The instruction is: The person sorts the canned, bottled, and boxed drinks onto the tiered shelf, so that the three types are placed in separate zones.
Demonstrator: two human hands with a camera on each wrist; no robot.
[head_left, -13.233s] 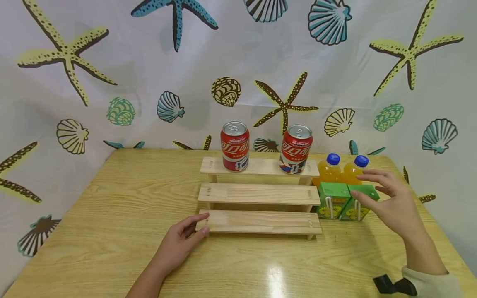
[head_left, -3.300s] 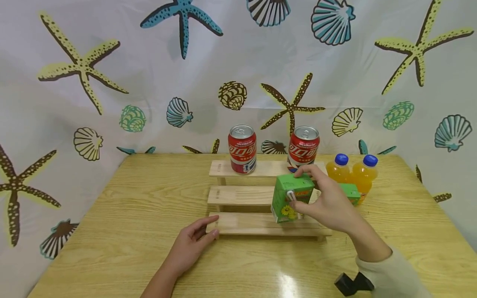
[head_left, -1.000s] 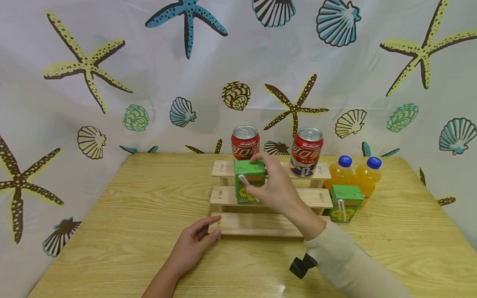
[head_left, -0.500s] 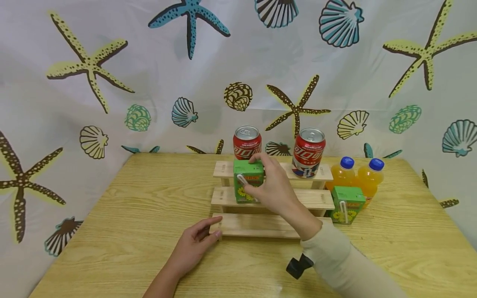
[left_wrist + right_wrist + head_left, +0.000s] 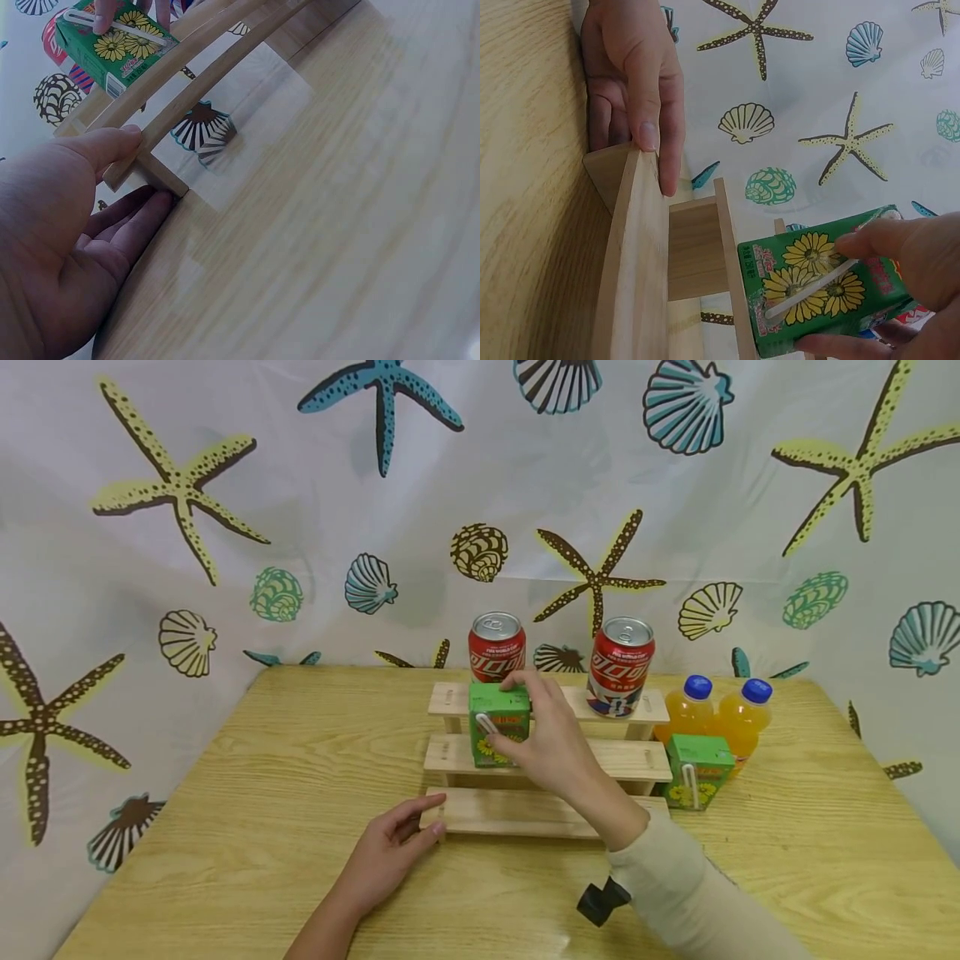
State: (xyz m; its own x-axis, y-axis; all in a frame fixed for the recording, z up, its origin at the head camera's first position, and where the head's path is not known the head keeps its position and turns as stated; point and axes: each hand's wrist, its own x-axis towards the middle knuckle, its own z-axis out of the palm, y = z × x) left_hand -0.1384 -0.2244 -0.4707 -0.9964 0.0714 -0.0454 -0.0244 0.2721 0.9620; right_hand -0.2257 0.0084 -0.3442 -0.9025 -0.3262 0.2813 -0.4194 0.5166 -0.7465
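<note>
My right hand (image 5: 551, 735) holds a green drink carton (image 5: 487, 747) upright at the left part of the middle shelf of a three-step wooden rack (image 5: 630, 760). The thumb lies on the carton's front, by its white straw, and the fingers reach over its top and far side. In the right wrist view, the base of the carton (image 5: 780, 330) is right at the shelf board. My left hand (image 5: 386, 856) grips the left end of the lowest step; the left wrist view shows the thumb on the board (image 5: 172, 124) and the fingers by its leg.
Two red cola cans (image 5: 621, 668) stand on the top step, the left one partly behind the carton. Right of the rack are a second green carton (image 5: 697, 772) and two orange drink bottles (image 5: 741, 722) with blue caps. A patterned cloth (image 5: 337, 485) hangs behind the table.
The right hand has taken one carton from beside the bottles and carried it left onto the middle step. During the last half second it barely moves. The left hand keeps its hold.
</note>
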